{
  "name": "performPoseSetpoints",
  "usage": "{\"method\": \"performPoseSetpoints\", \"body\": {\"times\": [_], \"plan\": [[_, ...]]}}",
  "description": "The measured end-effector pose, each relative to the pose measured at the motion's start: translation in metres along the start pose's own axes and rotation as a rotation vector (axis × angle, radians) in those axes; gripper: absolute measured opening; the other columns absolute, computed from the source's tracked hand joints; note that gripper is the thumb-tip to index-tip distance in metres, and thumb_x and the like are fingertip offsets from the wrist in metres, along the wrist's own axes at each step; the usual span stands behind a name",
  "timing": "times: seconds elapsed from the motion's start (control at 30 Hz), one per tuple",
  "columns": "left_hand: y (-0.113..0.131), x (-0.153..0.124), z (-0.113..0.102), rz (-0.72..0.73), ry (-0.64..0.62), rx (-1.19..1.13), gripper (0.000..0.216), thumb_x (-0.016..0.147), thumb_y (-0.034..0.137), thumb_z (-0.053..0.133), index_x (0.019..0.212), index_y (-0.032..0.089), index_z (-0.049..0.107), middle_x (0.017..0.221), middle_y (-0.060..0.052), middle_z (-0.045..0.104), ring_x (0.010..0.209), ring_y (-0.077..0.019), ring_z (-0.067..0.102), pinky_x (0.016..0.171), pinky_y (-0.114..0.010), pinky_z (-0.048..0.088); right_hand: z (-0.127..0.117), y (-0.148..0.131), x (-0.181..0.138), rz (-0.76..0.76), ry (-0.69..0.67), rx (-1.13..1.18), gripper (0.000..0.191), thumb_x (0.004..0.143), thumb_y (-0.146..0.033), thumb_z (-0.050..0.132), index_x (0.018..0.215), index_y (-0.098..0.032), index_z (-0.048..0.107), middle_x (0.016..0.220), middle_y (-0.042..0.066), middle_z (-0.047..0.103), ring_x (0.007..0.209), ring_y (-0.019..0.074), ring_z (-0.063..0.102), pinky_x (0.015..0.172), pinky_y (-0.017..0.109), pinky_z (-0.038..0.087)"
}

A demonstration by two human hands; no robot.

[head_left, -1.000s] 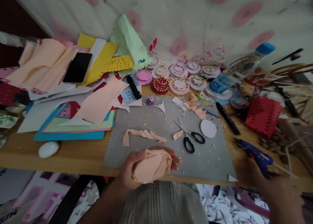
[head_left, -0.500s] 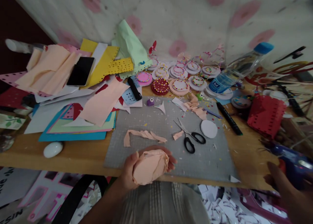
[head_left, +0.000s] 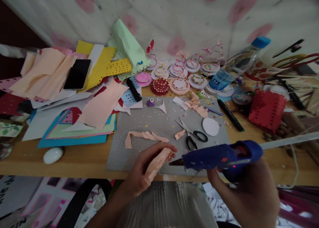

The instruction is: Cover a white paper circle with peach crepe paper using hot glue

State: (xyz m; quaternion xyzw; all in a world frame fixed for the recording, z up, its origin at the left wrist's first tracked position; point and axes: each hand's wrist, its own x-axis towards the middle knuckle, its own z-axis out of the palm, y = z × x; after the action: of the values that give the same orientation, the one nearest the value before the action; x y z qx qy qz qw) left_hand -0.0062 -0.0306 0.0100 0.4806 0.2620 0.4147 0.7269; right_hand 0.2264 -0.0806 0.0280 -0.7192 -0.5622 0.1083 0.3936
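Note:
Above the front edge of the grey cutting mat (head_left: 122, 155), my left hand (head_left: 141, 170) grips a disc wrapped in peach crepe paper (head_left: 157, 164), tilted so its edge faces up. My right hand (head_left: 245, 191) is closed around a blue glue gun (head_left: 211, 156). The gun's nozzle points left and is close to the right end of the disc; whether they touch I cannot tell. A clear glue stick (head_left: 291, 140) sticks out of its back. Behind the hands lie a peach crepe strip (head_left: 147, 136), black-handled scissors (head_left: 191, 135) and a white paper disc (head_left: 210, 126).
Small decorated paper discs (head_left: 179, 84) crowd the back near a water bottle (head_left: 229, 67). Stacked coloured papers (head_left: 74, 135) and a phone (head_left: 77, 74) lie left. A black marker (head_left: 230, 115), a red paper box (head_left: 267, 110) and the gun's cord (head_left: 296, 165) are at right.
My right hand has brought the glue gun from the far right edge to beside the disc. My left hand has turned the disc from face-up to edge-up.

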Motion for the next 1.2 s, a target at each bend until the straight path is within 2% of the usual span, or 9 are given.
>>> {"method": "performPoseSetpoints", "body": {"times": [0.13,0.23,0.33,0.53,0.7,0.93,1.2], "plan": [[0.000,-0.001,0.002,0.004,0.016,0.076,0.094,0.067,0.087,0.049,0.129,0.017,0.056,0.122,-0.015,0.059,0.108,-0.0344,0.057,0.094,-0.041,0.046,0.004,-0.003,-0.001,-0.058,0.018,-0.002,0.040,0.071,-0.046,0.074,0.096,-0.023,0.053,0.068,0.000,0.060,0.063,0.0184,0.060,0.051,0.028,0.046],[0.003,0.001,0.004,-0.007,0.008,0.081,0.097,0.063,0.089,0.052,0.128,0.017,0.056,0.116,-0.014,0.060,0.102,-0.0324,0.059,0.091,-0.040,0.047,0.004,-0.013,-0.002,-0.117,0.003,-0.073,0.037,0.073,-0.046,0.072,0.096,-0.023,0.054,0.068,0.000,0.062,0.055,0.0161,0.058,0.047,0.027,0.044],[0.005,0.002,0.006,-0.030,0.009,0.066,0.098,0.060,0.088,0.055,0.127,0.017,0.056,0.111,-0.013,0.060,0.098,-0.0300,0.060,0.087,-0.037,0.047,0.003,-0.027,-0.003,-0.080,0.011,-0.168,0.034,0.079,-0.050,0.065,0.097,-0.023,0.056,0.066,-0.001,0.063,0.047,0.0147,0.056,0.045,0.027,0.043],[0.008,0.002,0.006,-0.012,0.054,0.189,0.099,0.061,0.090,0.051,0.126,0.016,0.058,0.110,-0.014,0.060,0.095,-0.0294,0.059,0.084,-0.036,0.045,0.003,-0.043,-0.004,-0.057,-0.003,-0.194,0.021,0.087,-0.045,0.057,0.088,-0.025,0.056,0.063,0.000,0.065,0.050,0.0195,0.061,0.049,0.031,0.045],[0.009,0.003,0.004,0.007,0.075,0.238,0.098,0.063,0.090,0.049,0.125,0.015,0.059,0.109,-0.014,0.060,0.092,-0.0286,0.059,0.082,-0.036,0.045,0.003,-0.039,-0.003,-0.047,-0.059,-0.193,0.028,0.089,-0.052,0.051,0.091,-0.025,0.055,0.061,0.000,0.062,0.048,0.0199,0.059,0.049,0.032,0.045],[0.006,0.001,0.004,-0.010,0.101,0.241,0.099,0.063,0.091,0.046,0.125,0.015,0.059,0.110,-0.014,0.062,0.093,-0.0303,0.060,0.083,-0.037,0.045,-0.003,-0.028,-0.003,-0.185,-0.071,-0.308,0.031,0.091,-0.053,0.049,0.101,-0.025,0.056,0.071,0.003,0.064,0.056,0.0215,0.061,0.049,0.032,0.041],[0.002,-0.002,0.002,0.022,0.075,0.182,0.093,0.070,0.087,0.045,0.129,0.017,0.057,0.121,-0.016,0.059,0.105,-0.0343,0.058,0.091,-0.042,0.045,-0.002,-0.021,-0.002,-0.110,-0.018,-0.350,0.039,0.085,-0.057,0.054,0.100,-0.021,0.057,0.073,0.006,0.063,0.063,0.0256,0.064,0.055,0.035,0.047]]}}
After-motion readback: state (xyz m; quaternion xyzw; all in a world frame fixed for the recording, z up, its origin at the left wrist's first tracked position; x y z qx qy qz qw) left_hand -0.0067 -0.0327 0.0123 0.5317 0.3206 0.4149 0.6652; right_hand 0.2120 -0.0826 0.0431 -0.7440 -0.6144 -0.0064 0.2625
